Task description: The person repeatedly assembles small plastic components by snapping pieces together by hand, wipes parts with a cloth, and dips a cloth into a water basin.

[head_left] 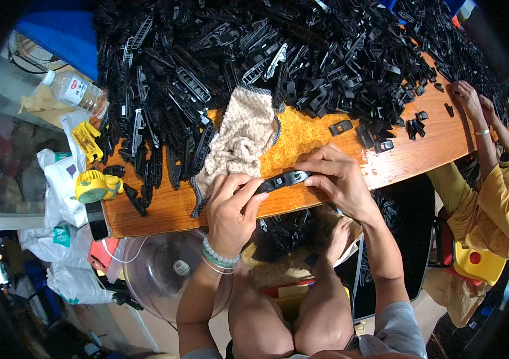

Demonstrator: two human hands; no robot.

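Between my two hands, over the front edge of the wooden table, is a small elongated black plastic part (285, 180) with a glossy patch near its right end. My left hand (232, 200) pinches its left end between thumb and fingers; bracelets circle that wrist. Its right end is gripped by the thumb and fingers of my right hand (339, 178). Right behind my left hand lies a crumpled beige cloth (239, 134) with a dark checked border. Several loose black plastic pieces (341, 127) rest beyond my right hand.
A large heap of black plastic parts (206, 66) covers the back of the table (164, 222). At the left are a yellow fan (92, 186), a plastic bottle (78, 93) and white bags (66, 251). Another person's hand (468, 102) works at the right. A clear tub (159, 275) stands below.
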